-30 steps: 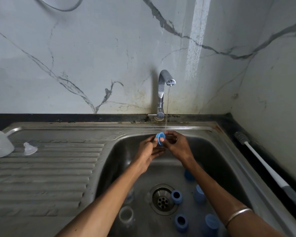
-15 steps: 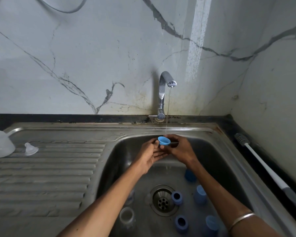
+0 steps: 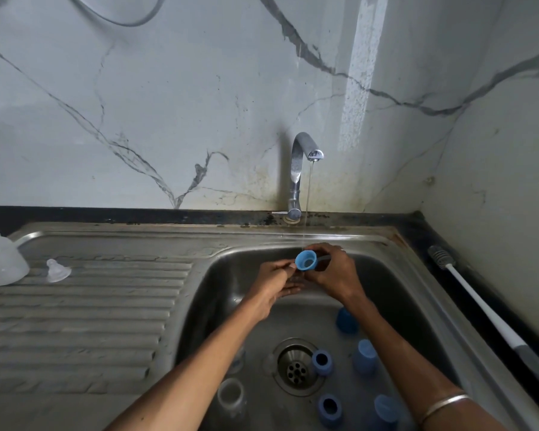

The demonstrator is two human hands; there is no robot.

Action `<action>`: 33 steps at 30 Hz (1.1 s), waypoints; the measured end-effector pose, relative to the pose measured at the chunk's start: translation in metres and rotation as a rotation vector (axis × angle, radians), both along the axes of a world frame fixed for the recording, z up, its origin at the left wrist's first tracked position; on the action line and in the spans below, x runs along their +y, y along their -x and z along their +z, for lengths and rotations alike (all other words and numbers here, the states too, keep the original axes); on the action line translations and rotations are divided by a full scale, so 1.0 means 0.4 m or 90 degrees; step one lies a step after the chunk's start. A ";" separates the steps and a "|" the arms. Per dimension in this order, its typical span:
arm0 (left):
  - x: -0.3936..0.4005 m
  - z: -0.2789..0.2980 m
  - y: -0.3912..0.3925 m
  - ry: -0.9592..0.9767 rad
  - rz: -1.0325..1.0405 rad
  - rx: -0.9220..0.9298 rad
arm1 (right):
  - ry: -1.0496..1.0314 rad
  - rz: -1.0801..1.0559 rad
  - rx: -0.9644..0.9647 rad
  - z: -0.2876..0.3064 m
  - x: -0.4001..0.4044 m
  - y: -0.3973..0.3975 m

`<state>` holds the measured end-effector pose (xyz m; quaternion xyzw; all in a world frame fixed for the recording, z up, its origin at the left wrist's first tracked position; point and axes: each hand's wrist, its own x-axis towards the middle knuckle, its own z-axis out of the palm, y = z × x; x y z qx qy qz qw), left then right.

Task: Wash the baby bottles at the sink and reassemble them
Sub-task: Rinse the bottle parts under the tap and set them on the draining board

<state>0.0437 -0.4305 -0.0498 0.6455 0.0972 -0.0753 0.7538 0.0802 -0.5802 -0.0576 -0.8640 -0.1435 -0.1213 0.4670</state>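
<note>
Both hands are over the steel sink basin (image 3: 395, 275), under a thin stream from the tap (image 3: 301, 163). My left hand (image 3: 273, 283) pinches the edge of a small blue bottle cap (image 3: 305, 260); my right hand (image 3: 333, 273) holds its other side, fingers curled. The cap's open side faces me. On the basin floor lie several blue caps and rings (image 3: 322, 362) and a clear bottle (image 3: 231, 398) near the drain (image 3: 296, 367). A clear bottle (image 3: 0, 259) and a teat (image 3: 56, 270) sit on the drainboard at far left.
A white-handled bottle brush (image 3: 486, 309) lies along the dark counter to the right of the sink. The ribbed drainboard (image 3: 84, 312) stretches left of the basin. A marble wall stands close behind the tap and on the right.
The blue cap has been turned between the fingers, from edge-on to its open side facing me. Both hands stayed under the running water.
</note>
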 end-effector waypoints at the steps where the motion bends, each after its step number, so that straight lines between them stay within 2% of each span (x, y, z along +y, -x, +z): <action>1: 0.001 0.000 0.000 0.007 0.000 -0.008 | 0.000 -0.007 -0.014 -0.002 0.002 -0.003; 6: 0.006 -0.004 -0.006 0.035 0.036 -0.044 | -0.025 -0.014 -0.010 -0.005 0.011 -0.008; 10: 0.010 0.002 -0.011 0.068 0.099 -0.041 | -0.056 0.026 0.061 -0.007 0.020 -0.006; 17: 0.005 0.001 -0.014 0.133 0.073 -0.007 | -0.086 0.054 0.114 -0.012 0.027 -0.006; 20: 0.004 -0.003 -0.017 0.059 0.087 -0.046 | -0.069 0.070 0.116 -0.015 0.024 -0.005; 25: 0.014 -0.026 -0.023 -0.165 0.098 -0.148 | -0.005 0.076 0.089 -0.014 0.022 0.000; 33: 0.024 -0.026 -0.039 -0.131 0.141 -0.185 | 0.042 0.036 0.128 0.005 0.029 0.010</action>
